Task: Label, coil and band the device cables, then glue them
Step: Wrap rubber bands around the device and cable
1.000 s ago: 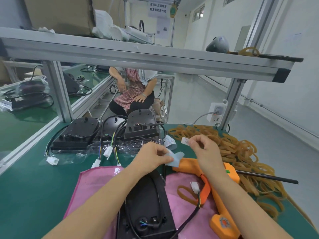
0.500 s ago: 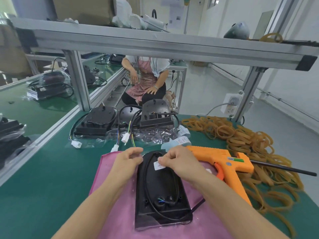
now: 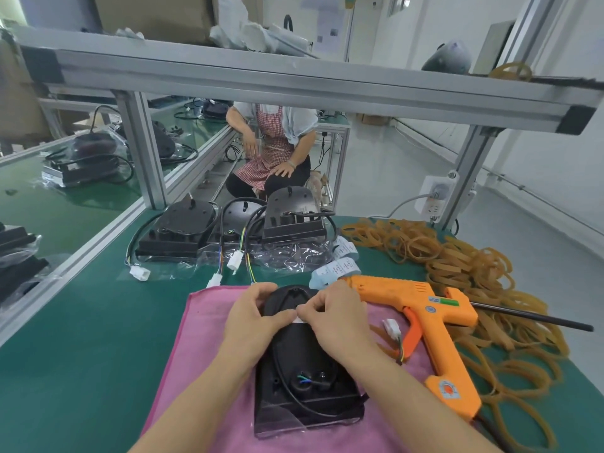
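Label (image 3: 299,319) is now at the cable (image 3: 283,308), on the upper half of the black device (image 3: 305,364) lying on the pink cloth (image 3: 196,325), table (image 3: 98,322) centre. Half a second ago the right hand alone had the label above the device housing and the left hand sat at the device's top edge; a second ago both hands were up in the air peeling it off the backing strip. So: peel is done, label has come down to the cable, both hands have closed in on one spot.

Left hand (image 3: 253,318): fingers curled, thumb and forefinger pinched at the cable/label junction. Right hand (image 3: 333,317): fingers curled, pinching the white label from the other side. Only a sliver of label shows between the fingertips, so can't tell if it's already wrapped or just laid against the cable.

My read: labelling step is mid-stick, and this unit still needs coiling, banding and gluing. Cable still runs loose around the housing and off the lower right, its white connector (image 3: 392,328) resting on the cloth near the glue gun.

Nearby: orange glue gun (image 3: 421,308) just right of the device, untouched. Label strip (image 3: 330,273) beyond it. Rubber bands (image 3: 464,266) heaped on the right side of the table. Three more devices (image 3: 178,228) with loose cables queued at the far edge, on clear plastic.

Risk: a crooked flag if the label halves meet off-line.
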`<control>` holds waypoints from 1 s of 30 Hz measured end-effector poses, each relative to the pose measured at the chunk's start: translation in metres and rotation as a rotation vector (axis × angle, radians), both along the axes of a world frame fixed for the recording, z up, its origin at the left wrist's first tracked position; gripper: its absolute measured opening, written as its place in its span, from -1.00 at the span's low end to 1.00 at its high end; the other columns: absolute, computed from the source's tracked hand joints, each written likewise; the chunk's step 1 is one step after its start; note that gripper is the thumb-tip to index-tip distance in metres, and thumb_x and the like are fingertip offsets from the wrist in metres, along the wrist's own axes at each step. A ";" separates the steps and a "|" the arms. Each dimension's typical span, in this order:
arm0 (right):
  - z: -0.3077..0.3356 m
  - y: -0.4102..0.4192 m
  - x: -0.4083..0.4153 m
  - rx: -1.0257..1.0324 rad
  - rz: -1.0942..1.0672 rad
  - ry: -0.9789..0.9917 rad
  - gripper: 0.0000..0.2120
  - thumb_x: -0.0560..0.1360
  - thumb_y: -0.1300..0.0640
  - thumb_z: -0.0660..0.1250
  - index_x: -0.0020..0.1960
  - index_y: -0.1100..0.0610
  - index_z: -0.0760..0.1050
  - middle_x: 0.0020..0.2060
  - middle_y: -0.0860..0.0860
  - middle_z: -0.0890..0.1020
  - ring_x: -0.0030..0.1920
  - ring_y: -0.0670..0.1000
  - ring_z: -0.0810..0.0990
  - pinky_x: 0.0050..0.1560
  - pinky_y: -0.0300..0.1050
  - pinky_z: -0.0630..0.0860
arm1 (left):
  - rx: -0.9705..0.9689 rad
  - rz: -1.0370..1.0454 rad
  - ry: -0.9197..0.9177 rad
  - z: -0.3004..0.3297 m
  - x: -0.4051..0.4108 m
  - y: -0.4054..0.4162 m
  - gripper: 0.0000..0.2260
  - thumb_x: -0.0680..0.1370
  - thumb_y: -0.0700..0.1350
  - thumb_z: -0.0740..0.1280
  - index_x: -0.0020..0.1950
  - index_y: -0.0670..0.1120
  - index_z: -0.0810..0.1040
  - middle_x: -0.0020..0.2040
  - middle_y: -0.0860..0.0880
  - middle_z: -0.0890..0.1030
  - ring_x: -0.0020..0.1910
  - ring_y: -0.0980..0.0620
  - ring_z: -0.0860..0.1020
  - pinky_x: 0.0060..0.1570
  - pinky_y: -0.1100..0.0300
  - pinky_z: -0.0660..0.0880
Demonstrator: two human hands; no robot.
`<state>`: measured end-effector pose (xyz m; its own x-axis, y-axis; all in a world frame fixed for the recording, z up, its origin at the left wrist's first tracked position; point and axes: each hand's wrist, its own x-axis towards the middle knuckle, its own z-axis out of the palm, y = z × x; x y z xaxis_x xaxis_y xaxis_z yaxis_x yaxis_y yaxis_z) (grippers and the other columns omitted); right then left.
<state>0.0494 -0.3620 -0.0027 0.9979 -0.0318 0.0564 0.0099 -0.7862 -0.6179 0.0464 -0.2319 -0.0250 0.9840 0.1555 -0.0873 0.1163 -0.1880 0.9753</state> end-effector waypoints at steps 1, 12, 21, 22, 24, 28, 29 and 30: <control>-0.001 0.001 -0.001 -0.057 -0.003 -0.028 -0.78 0.48 -0.01 0.37 -0.32 0.00 0.56 -0.05 0.00 0.57 0.06 0.06 0.49 0.07 -0.04 0.39 | 0.007 0.007 -0.003 0.000 0.001 0.000 -0.43 0.12 -0.02 0.49 0.12 -0.05 0.54 0.01 -0.06 0.65 0.06 -0.06 0.60 0.16 -0.10 0.52; 0.006 -0.059 0.033 0.149 -0.053 -0.159 -0.82 0.53 0.11 0.33 0.12 0.06 0.49 -0.08 -0.04 0.53 -0.12 -0.06 0.50 -0.02 -0.11 0.40 | 0.277 0.003 -0.055 -0.011 -0.002 -0.003 -0.45 0.27 0.11 0.38 0.25 0.02 0.55 0.19 0.00 0.56 0.27 -0.08 0.40 0.33 -0.11 0.30; 0.018 -0.165 0.107 -0.948 -0.282 -0.026 -0.73 0.57 0.11 0.26 0.25 0.07 0.51 0.26 0.09 0.45 0.30 0.12 0.37 0.32 0.02 0.29 | 0.402 -0.027 -0.158 -0.013 0.019 -0.015 -0.71 0.51 -0.04 0.41 0.20 0.16 0.51 0.22 0.16 0.47 0.37 0.07 0.23 0.40 0.02 0.06; 0.014 -0.168 0.112 -0.988 -0.284 -0.008 -0.71 0.56 0.12 0.25 0.27 0.06 0.50 0.27 0.09 0.44 0.31 0.12 0.36 0.32 0.02 0.28 | 0.431 -0.025 -0.163 -0.015 0.019 -0.015 -0.70 0.52 -0.01 0.40 0.23 0.17 0.49 0.22 0.18 0.46 0.37 0.09 0.22 0.37 0.05 0.04; 0.006 -0.170 0.121 -1.056 -0.275 0.022 -0.69 0.54 0.15 0.24 0.28 0.04 0.49 0.27 0.07 0.46 0.31 0.11 0.37 0.33 0.01 0.26 | 0.456 -0.029 -0.168 -0.017 0.019 -0.014 -0.67 0.53 0.02 0.38 0.28 0.16 0.47 0.21 0.20 0.44 0.37 0.11 0.20 0.36 0.06 0.03; -0.002 -0.173 0.134 -1.127 -0.245 0.012 -0.69 0.54 0.19 0.21 0.25 0.00 0.50 0.21 0.02 0.53 0.27 0.08 0.45 0.30 0.01 0.27 | 0.441 -0.028 -0.187 -0.017 0.018 -0.014 -0.68 0.54 0.03 0.37 0.27 0.17 0.44 0.20 0.22 0.42 0.36 0.14 0.20 0.38 0.10 0.02; -0.002 -0.175 0.137 -1.139 -0.243 0.009 -0.69 0.54 0.19 0.22 0.24 -0.01 0.50 0.19 0.01 0.54 0.25 0.07 0.47 0.30 0.01 0.27 | 0.443 -0.025 -0.185 -0.017 0.018 -0.014 -0.68 0.53 0.04 0.37 0.28 0.17 0.45 0.21 0.22 0.42 0.36 0.15 0.20 0.37 0.11 0.03; -0.002 -0.177 0.138 -1.152 -0.240 0.003 -0.70 0.54 0.19 0.22 0.23 -0.02 0.50 0.18 0.00 0.55 0.24 0.06 0.48 0.30 0.01 0.27 | 0.444 -0.022 -0.183 -0.017 0.018 -0.014 -0.68 0.53 0.04 0.37 0.28 0.17 0.45 0.22 0.22 0.43 0.36 0.15 0.21 0.37 0.12 0.03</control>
